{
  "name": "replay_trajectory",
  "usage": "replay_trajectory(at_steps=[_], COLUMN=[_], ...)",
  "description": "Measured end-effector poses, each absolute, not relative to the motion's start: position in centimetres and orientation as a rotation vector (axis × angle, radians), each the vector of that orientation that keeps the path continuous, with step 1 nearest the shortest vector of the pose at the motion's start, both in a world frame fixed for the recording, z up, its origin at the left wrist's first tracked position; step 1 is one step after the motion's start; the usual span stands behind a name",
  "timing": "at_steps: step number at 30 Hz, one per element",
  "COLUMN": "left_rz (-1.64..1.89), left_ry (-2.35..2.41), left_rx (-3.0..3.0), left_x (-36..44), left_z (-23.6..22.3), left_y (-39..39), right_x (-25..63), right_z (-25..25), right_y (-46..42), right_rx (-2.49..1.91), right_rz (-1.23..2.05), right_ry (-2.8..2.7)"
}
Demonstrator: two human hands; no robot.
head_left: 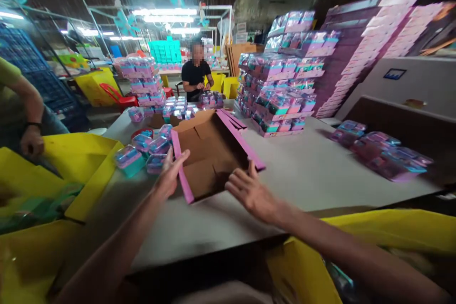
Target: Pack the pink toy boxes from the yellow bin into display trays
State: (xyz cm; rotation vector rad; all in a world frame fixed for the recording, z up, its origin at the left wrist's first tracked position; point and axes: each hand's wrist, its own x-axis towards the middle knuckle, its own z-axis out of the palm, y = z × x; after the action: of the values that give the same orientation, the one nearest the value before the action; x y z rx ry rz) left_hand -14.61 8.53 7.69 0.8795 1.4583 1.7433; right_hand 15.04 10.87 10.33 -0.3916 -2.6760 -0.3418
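Observation:
An open cardboard tray box (210,152), brown inside with pink outer edges, lies on the grey table (306,171) in front of me. My left hand (170,173) rests with fingers spread against the box's left wall. My right hand (249,190) is open at the box's near right corner, fingers stretched toward the inside. Neither hand holds anything. Small packaged toys (146,149) in clear plastic with teal and pink bases lie in a loose pile just left of the box.
Tall stacks of the same packages (281,90) stand behind the box, pink cartons (359,42) further right. More loose packages (384,154) lie at the right. Yellow bins (81,166) flank me. One person's hand (31,140) is at the left; another person (195,76) sits across.

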Motion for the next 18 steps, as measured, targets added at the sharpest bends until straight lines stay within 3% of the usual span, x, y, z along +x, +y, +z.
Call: replay_trajectory(at_steps=[4,7,9,11,15,18], left_rz=[1.669,1.578,1.502,1.396,1.248,1.245], left_ry=[1.749,1.816,1.838,1.915,2.128,2.304], left_rx=[0.866,0.91,0.912,0.921,0.958,1.161], left_x=[-14.6,-14.4,-13.9,-13.5,-14.0,-14.5], left_z=[3.8,-0.5,-3.3,-5.7,-8.0,-6.4], left_y=[1.5,-3.9,-5.9,-6.5,-5.7,-4.1], right_x=[16.9,16.9,15.8,14.2,11.9,10.8], right_z=[10.6,9.0,6.3,3.2,-0.5,-0.4], right_y=[4.2,6.4,8.9,10.5,11.2,10.8], right_rx=[-0.403,-0.883,-1.17,-1.394,-1.618,-1.613], right_rz=[0.11,0.642,1.159,1.448,1.217,1.105], right_ry=[-2.539,-2.379,-2.389,-2.361,-2.441,-2.531])
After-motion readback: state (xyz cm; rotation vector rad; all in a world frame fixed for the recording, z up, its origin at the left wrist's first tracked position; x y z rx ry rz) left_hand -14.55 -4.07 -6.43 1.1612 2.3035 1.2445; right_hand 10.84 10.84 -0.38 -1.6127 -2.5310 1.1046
